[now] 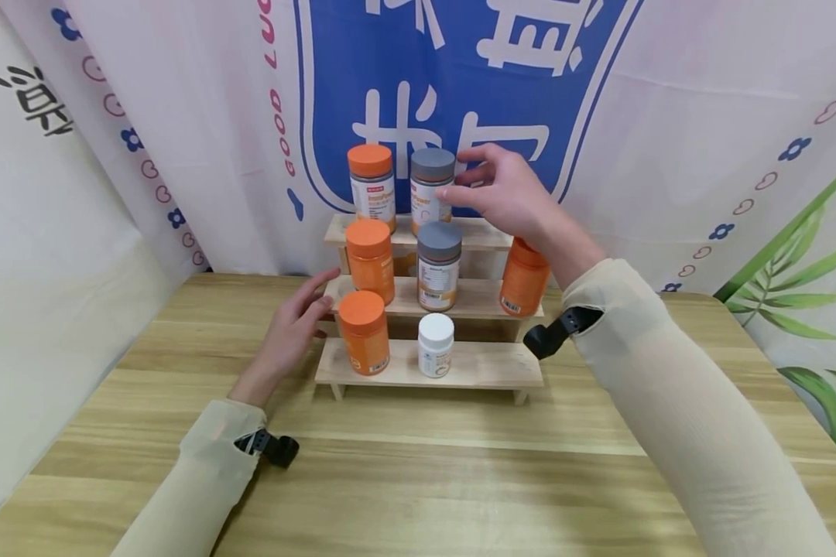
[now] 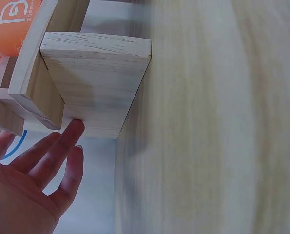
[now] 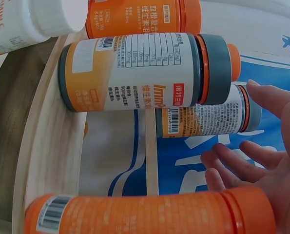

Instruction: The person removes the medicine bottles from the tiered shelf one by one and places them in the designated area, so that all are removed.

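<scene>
On the top shelf of a three-tier wooden rack (image 1: 488, 363) stands a grey-lidded supplement bottle (image 1: 433, 186). My right hand (image 1: 505, 189) is right beside it, fingers spread and thumb in front of its label; in the right wrist view the palm holds nothing. An orange-lidded bottle (image 1: 372, 186) stands to its left. At the rack's left end, my left hand (image 1: 289, 329) has its fingers extended, and in the left wrist view (image 2: 32, 185) the fingertips lie at the wooden side; contact is hard to tell. An orange bottle (image 1: 371, 259) stands close to that hand.
The middle tier also holds a grey-lidded bottle (image 1: 439, 267) and, under my right forearm, an orange bottle (image 1: 525, 278). Another orange bottle (image 1: 364, 333) and a small white bottle (image 1: 436, 346) stand on the bottom tier. A printed curtain (image 1: 237, 139) hangs behind the table (image 1: 418, 472).
</scene>
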Demonstrator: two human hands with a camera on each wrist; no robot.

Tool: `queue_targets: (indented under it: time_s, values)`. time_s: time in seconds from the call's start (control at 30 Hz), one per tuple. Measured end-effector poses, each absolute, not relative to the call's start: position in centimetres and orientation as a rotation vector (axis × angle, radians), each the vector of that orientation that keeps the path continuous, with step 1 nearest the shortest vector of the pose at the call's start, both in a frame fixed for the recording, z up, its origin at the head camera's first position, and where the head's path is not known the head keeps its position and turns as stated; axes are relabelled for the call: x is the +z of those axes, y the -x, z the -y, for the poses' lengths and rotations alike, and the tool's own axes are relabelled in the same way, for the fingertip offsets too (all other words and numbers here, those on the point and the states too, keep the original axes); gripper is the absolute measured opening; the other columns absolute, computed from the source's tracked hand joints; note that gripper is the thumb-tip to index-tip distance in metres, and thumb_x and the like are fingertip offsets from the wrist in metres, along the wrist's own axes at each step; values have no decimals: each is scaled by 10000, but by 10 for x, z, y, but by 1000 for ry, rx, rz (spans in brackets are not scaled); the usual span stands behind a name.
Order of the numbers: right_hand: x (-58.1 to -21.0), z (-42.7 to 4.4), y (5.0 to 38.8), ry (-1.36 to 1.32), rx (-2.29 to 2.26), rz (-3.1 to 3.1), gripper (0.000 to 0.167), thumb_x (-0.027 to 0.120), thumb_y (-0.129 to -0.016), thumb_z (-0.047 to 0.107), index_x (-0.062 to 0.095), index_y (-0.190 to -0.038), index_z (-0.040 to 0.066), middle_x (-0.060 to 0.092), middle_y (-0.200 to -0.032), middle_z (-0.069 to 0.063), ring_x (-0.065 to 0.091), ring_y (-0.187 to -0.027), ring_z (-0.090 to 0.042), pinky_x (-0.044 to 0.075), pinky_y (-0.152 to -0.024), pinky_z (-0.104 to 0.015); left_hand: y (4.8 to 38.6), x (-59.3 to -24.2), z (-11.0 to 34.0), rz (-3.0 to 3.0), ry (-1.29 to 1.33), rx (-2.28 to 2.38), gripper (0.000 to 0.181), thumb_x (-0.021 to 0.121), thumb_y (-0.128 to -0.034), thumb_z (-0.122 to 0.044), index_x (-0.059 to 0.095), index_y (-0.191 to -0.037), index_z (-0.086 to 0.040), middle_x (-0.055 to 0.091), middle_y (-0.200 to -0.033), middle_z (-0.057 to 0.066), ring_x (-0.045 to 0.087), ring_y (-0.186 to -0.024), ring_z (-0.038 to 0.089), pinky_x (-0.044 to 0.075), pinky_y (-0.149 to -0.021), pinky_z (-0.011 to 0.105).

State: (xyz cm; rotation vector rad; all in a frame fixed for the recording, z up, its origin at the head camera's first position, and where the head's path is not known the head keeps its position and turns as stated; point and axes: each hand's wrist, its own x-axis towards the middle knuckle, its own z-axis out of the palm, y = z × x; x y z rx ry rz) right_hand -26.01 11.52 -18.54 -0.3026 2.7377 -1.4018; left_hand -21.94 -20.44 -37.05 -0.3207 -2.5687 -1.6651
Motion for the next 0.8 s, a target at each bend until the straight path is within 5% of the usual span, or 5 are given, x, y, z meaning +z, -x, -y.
queue_targets:
  time_s: [0.8]
  values:
    - [-186,-86,266,139,-1401,-2765,670,756,-968,473,496,-1516,188,622,-1406,-35,587,-1267,-200,525,-1097,-422,218,-368,204,2572,322,-1668,511,431,-1142,-283,407,-1649,-230,650,-1344,260,668,-1015,65,598,-800,395]
